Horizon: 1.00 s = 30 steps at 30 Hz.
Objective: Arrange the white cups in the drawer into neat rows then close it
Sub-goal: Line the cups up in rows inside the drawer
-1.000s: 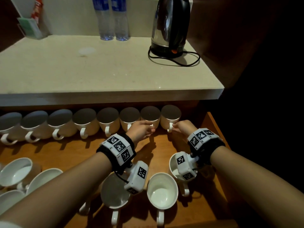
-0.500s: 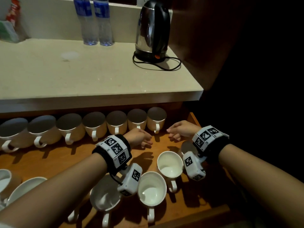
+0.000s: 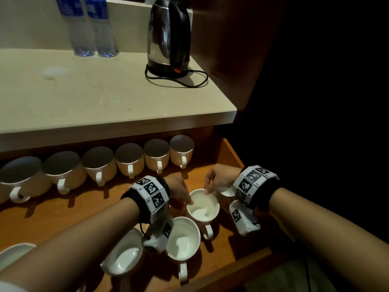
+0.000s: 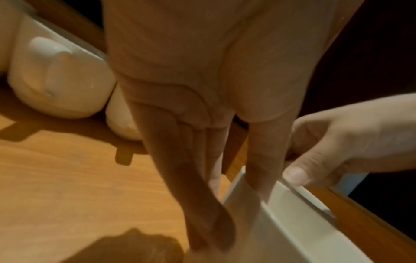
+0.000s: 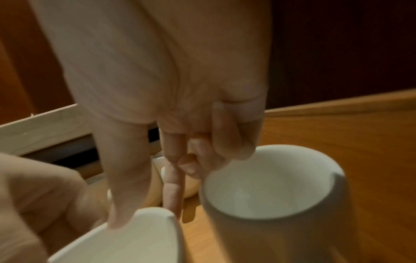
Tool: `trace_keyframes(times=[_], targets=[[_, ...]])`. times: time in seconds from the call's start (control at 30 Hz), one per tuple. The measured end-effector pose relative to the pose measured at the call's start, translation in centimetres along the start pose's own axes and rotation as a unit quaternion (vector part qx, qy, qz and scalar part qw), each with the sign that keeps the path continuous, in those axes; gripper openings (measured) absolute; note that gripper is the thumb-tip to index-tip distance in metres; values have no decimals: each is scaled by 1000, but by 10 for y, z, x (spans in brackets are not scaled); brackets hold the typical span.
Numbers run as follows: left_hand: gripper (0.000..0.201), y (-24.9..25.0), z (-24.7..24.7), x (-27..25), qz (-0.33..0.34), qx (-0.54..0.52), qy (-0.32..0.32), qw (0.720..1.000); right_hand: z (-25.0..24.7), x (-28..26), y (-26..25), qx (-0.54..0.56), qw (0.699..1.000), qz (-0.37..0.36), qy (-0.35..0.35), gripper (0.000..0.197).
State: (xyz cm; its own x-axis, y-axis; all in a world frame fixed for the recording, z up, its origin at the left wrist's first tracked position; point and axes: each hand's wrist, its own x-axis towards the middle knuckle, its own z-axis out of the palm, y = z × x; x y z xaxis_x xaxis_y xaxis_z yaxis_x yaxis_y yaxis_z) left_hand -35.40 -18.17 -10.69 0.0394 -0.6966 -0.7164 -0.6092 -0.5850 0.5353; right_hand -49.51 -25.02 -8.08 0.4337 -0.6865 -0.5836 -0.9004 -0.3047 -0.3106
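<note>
An upright white cup stands in the open wooden drawer, right of the middle. My left hand pinches its left rim, thumb inside and fingers outside, as the left wrist view shows on the cup under the left hand. My right hand pinches the far rim with thumb and index finger; the right wrist view shows this at the right hand. A row of several white cups, handles forward, lines the drawer's back.
Another upright cup stands under my right wrist, large in the right wrist view. Two more upright cups stand near the drawer's front edge. A kettle and two bottles stand on the counter.
Both hands have drawn back from the rightmost cups of the back row and now hold the rim of an upright cup nearer the front.
</note>
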Motion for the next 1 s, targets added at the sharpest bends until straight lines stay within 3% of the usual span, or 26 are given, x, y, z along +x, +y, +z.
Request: trace_keyframes(times=[0.17, 0.37, 0.57, 0.73, 0.87, 1.0], targets=[[27, -2, -1, 7, 24, 68, 42, 996, 5, 1, -1, -15, 1000, 6, 17, 13], [25, 0, -5, 10, 67, 100, 91, 988, 1, 8, 1, 33, 993, -17, 114, 5], [19, -5, -14, 16, 83, 28, 141, 986, -9, 14, 17, 101, 980, 3, 170, 19], [14, -4, -17, 18, 91, -14, 175, 980, -11, 14, 26, 108, 973, 25, 201, 16], [13, -2, -22, 18, 77, -69, 174, 979, -12, 12, 33, 92, 978, 41, 184, 17], [18, -3, -24, 12, 14, -57, 106, 993, -12, 7, 36, 19, 985, 75, 152, 25]])
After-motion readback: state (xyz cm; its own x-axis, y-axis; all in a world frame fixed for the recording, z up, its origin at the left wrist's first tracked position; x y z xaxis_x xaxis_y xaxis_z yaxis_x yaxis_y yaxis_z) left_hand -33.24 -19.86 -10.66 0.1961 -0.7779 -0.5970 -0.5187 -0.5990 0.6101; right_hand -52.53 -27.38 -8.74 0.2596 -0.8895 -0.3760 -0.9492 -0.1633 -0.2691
